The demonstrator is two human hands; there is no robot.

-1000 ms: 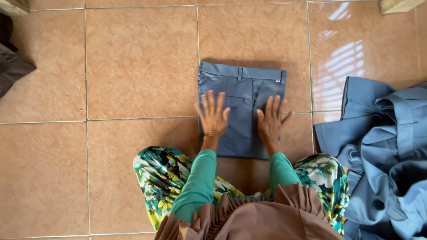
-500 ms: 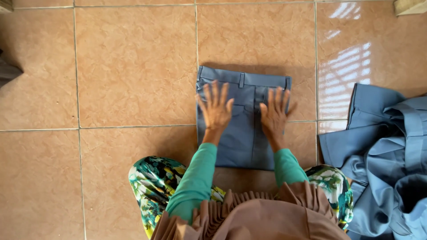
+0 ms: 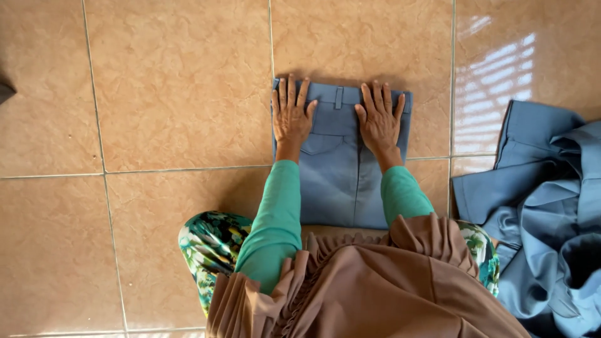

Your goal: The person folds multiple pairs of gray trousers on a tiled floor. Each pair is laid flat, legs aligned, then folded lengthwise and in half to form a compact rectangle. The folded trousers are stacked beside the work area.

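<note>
Folded blue-grey trousers (image 3: 338,181) lie flat on the tan tiled floor (image 3: 175,94), waistband at the far end. My left hand (image 3: 291,116) rests palm down on the left part of the waistband, fingers spread. My right hand (image 3: 379,119) presses flat on the right part, fingers spread too. Neither hand grips the cloth. Both arms wear green sleeves. My knees, in a floral green fabric, sit at the near end of the trousers, and a brown pleated cloth hangs over my front.
A loose heap of blue-grey garments (image 3: 544,213) lies on the floor to the right. A dark object (image 3: 5,91) shows at the left edge. Sunlight glares on the tile at the upper right.
Both hands have slid away from me along the folded trousers, from the middle up to the waistband. The view has moved closer.
</note>
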